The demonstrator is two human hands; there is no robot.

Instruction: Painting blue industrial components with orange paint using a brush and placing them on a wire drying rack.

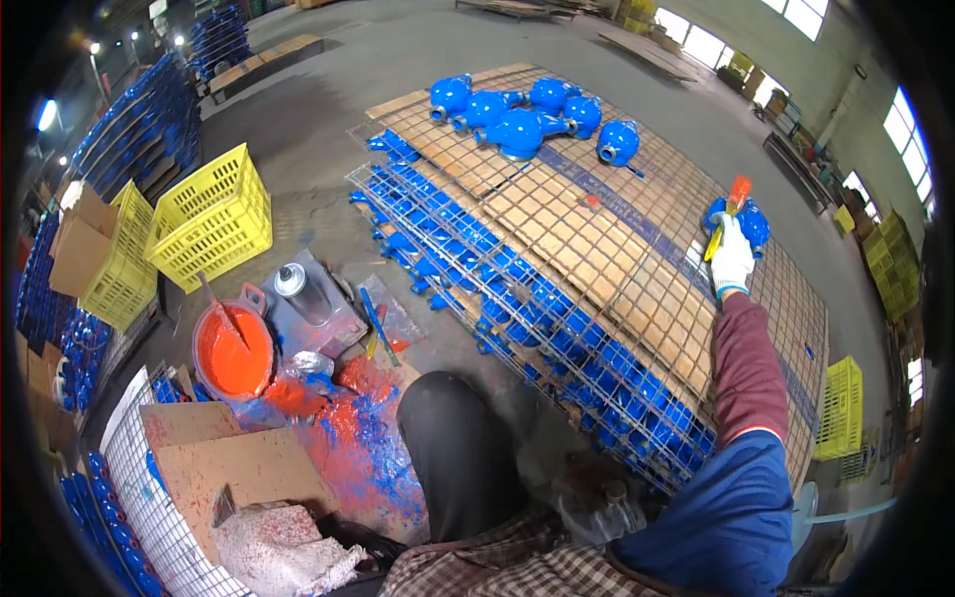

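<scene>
My right hand [732, 261], in a white knit glove, reaches out over the stack at the right. Its fingers are closed round a paintbrush [713, 245] with a yellow handle and orange-red bristles pointing up and away. Right beside the glove are round blue painted metal housings [756, 229], partly hidden by the hand and brush. Whether the bristles touch them I cannot tell. More blue housings [522, 132] with pipe ends stand in a group at the stack's far end, and a single one [619, 143] sits slightly apart. My left hand is out of view.
Wire mesh [597, 269] and board cover layers of blue parts. At left stand a bucket of orange-red paint [211, 348] with a stick, a spray can [290, 281] and yellow crates [214, 234]. A speckled rag [284, 547] lies near my knee [453, 438].
</scene>
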